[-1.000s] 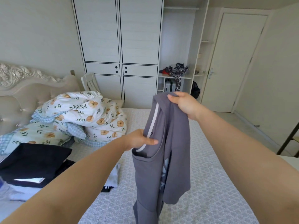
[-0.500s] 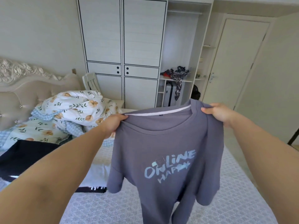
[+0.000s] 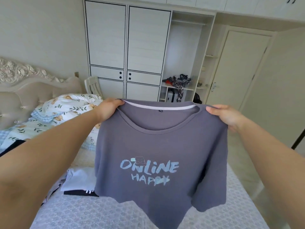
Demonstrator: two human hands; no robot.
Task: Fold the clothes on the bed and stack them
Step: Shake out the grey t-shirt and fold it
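Broadly, the bed (image 3: 115, 215) fills the lower view, its pale quilted cover running away beneath both arms. Far beyond the left grip a floral duvet (image 3: 66, 109) lies bunched against the headboard (image 3: 24, 86); below that grip, on the cover, sits a small heap of white and dark clothes (image 3: 77, 182) not yet folded.

Between the two grips hangs the grey T-shirt (image 3: 158, 146), held up in the air above the bed and facing the person, with the print "ONLINE HAPPY" readable across the chest. The left hand (image 3: 107, 109) pinches the shoulder seam at one end of the neckline, fingers curled over the cloth; the right hand (image 3: 226, 116) pinches the opposite shoulder the same way, thumb on the near face. Both grips are closed on fabric, neither holding anything else.

What the coming move probably turns on: the shirt's long axis drops straight down from the line joining the grips, and its hem trails lowest, near the cover or just touching it. Each hand is equally near its own shoulder, so neither leads. Laying the shirt flat would likely mean lowering both grips together so the body spreads on the bare cover under and right of the grips, apart from the heap.
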